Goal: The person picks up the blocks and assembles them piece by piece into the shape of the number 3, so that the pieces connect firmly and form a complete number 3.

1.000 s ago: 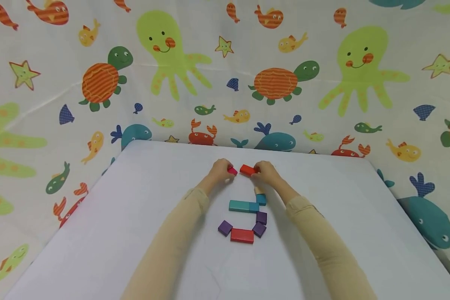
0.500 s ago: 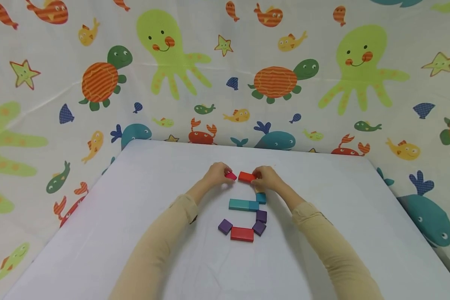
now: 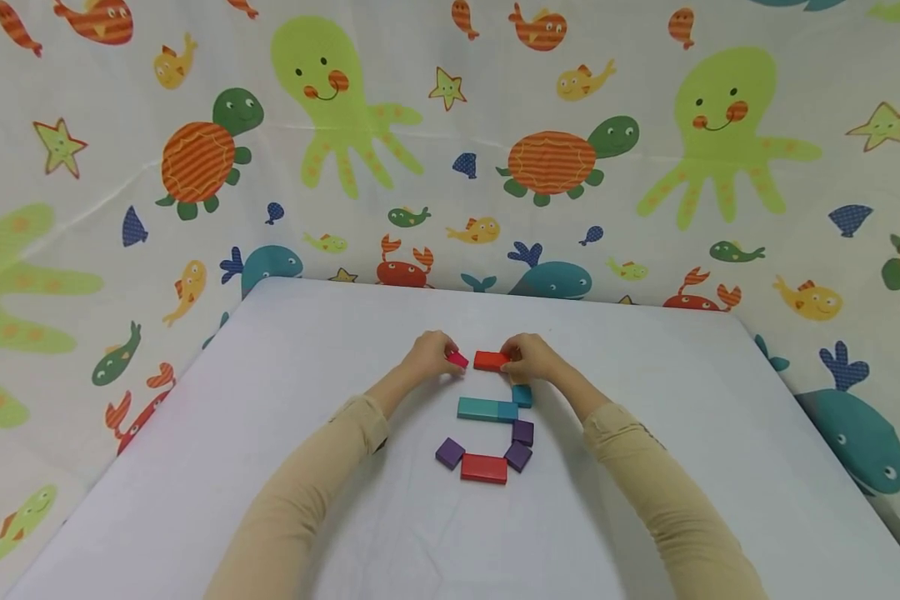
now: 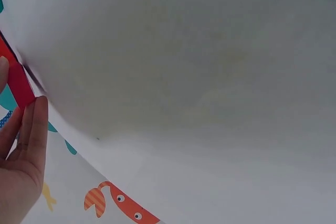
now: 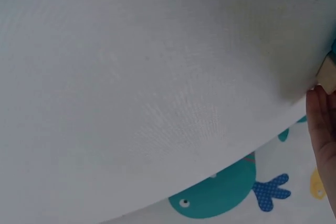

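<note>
In the head view, my left hand (image 3: 424, 357) pinches a small pinkish-red block (image 3: 458, 359), which also shows in the left wrist view between thumb and fingers. Just right of it lies an orange-red rectangular block (image 3: 488, 361), its right end held by my right hand (image 3: 534, 357). A small gap separates these two blocks. Partly hidden below the right hand is a plain wooden block (image 5: 328, 74), seen at the right wrist view's edge. It adjoins a blue block (image 3: 522, 396). Nearer stand a long teal block (image 3: 477, 408) and another blue block (image 3: 507, 411), end to end.
Below, a purple block (image 3: 522, 432), a second purple block (image 3: 518, 456), a red rectangular block (image 3: 483, 468) and a third purple block (image 3: 450, 453) form a curve on the white table (image 3: 682, 400). A sea-animal patterned cloth (image 3: 435, 133) hangs behind the table.
Both hands have come nearer to the person with their blocks. The orange-red block has turned straighter and moved slightly left, above the wooden block. The other blocks have not moved.
</note>
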Motion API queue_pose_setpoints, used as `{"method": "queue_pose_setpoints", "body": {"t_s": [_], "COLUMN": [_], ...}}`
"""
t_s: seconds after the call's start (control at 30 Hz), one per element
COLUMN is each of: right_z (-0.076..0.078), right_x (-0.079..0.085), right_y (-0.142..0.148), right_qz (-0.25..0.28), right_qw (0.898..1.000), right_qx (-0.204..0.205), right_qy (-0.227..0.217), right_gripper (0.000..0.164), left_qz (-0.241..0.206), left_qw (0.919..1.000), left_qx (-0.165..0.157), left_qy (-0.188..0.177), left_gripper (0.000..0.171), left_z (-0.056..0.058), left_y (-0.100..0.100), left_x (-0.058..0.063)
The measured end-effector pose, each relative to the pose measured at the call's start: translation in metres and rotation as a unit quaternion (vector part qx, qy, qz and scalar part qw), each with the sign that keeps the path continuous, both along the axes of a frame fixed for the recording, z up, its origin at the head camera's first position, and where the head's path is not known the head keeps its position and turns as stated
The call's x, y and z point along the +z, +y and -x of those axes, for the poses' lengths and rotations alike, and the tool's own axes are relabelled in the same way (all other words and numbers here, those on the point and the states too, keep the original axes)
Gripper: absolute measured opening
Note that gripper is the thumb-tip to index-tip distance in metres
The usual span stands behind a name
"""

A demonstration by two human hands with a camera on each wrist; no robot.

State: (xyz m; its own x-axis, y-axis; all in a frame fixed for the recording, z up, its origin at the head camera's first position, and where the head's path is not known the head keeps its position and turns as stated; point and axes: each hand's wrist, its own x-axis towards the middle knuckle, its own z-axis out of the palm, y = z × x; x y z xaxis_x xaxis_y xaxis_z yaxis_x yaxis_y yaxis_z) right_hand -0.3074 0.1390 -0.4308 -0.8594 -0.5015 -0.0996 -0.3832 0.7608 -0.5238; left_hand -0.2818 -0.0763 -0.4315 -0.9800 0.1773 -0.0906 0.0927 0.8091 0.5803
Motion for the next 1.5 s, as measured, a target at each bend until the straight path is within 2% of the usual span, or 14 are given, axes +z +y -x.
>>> {"method": "queue_pose_setpoints", "body": {"t_s": [0.13, 0.53, 0.9, 1.17, 1.5], "right_z": [0.0, -0.007, -0.006, -0.002, -0.004], "right_x": [0.002, 0.011, 0.008, 0.009, 0.01], "right_y": [0.0, -0.002, -0.002, -0.005, -0.013], "right_qz": [-0.011, -0.021, -0.022, -0.04, -0.07], "right_qw": [1.0, 1.0, 1.0, 0.999, 0.997], "right_qx": [0.013, 0.005, 0.011, 0.004, 0.007], "right_qy": [-0.002, -0.009, -0.009, -0.011, -0.01], "right_gripper": [0.031, 0.029, 0.029, 0.029, 0.029], "left_qz": [0.002, -0.004, 0.003, 0.046, 0.064], "left_qw": [1.0, 1.0, 1.0, 0.9983, 0.9972], "left_qx": [0.0, -0.008, -0.007, -0.034, -0.031], "left_qy": [-0.008, -0.003, 0.0, 0.016, 0.023], "left_gripper": [0.042, 0.043, 0.045, 0.046, 0.044], "left_z": [-0.003, -0.004, -0.005, -0.004, -0.006], "left_y": [0.0, 0.004, 0.007, 0.011, 0.012], "left_x": [0.0, 0.0, -0.001, 0.002, 0.002]}}
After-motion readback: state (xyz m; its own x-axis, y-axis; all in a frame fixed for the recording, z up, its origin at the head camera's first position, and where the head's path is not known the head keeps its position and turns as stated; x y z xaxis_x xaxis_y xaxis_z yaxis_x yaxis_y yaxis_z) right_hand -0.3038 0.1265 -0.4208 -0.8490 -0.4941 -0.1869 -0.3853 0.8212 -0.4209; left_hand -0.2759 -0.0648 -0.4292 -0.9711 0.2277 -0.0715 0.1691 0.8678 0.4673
